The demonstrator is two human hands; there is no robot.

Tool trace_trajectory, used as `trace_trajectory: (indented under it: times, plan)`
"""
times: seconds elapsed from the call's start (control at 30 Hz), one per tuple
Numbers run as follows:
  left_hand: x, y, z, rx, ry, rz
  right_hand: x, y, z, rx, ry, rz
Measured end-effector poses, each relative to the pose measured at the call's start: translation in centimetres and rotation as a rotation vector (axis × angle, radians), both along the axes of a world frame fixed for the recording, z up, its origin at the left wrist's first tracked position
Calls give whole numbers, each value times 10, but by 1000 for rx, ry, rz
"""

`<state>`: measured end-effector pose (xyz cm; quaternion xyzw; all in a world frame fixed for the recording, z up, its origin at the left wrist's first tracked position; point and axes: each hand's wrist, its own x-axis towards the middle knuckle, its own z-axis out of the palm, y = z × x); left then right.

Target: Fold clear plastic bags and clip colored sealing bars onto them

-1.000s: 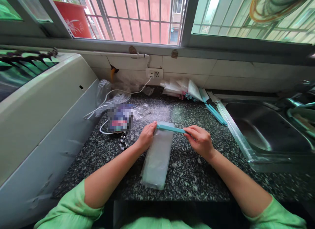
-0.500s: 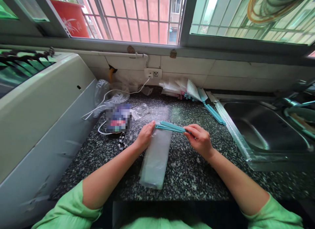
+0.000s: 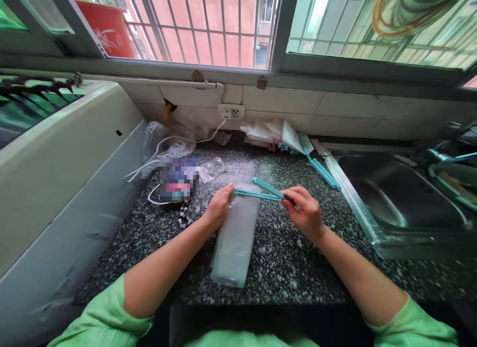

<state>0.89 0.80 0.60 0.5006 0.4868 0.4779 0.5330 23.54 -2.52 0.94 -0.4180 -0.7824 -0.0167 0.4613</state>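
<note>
A long turquoise bag sealing clip [image 3: 266, 187] stretches between my two hands, its two bars parted in a narrow V. My right hand [image 3: 304, 211] pinches the joined end. My left hand [image 3: 220, 204] is closed at the far end of the lower bar, by the top left corner of a clear plastic bag [image 3: 235, 245]. I cannot tell whether it grips the bag as well. The bag hangs or lies flat below the clip, long and narrow, over the speckled counter [image 3: 290, 257]. The lower bar crosses the bag near its top edge.
More turquoise clips [image 3: 324, 173] lie beside the steel sink [image 3: 391, 188] on the right. Filled plastic packets [image 3: 276, 132] rest against the wall. At the left are crumpled plastic [image 3: 179, 149], a white cable [image 3: 182, 136], a blurred device [image 3: 180, 179] and a white appliance [image 3: 74, 188].
The clip's bars were together a second ago. The upper bar has since swung up and right, away from the lower one. Both hands have stayed nearly in place.
</note>
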Motion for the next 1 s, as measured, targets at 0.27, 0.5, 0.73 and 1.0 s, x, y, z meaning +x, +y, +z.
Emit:
trace_trajectory:
  times: [0.27,0.5,0.73,1.0]
  plan:
    - [0,1,0,13,16,11,-1,-1,4,-15,38,-8]
    - [0,1,1,14,17,14,1,-1,3,25,75,3]
    - [-1,1,1,27,-4,16,2,-3,2,-29,137,2]
    - [0,0,5,25,1,58,3,-3,-2,-91,246,2]
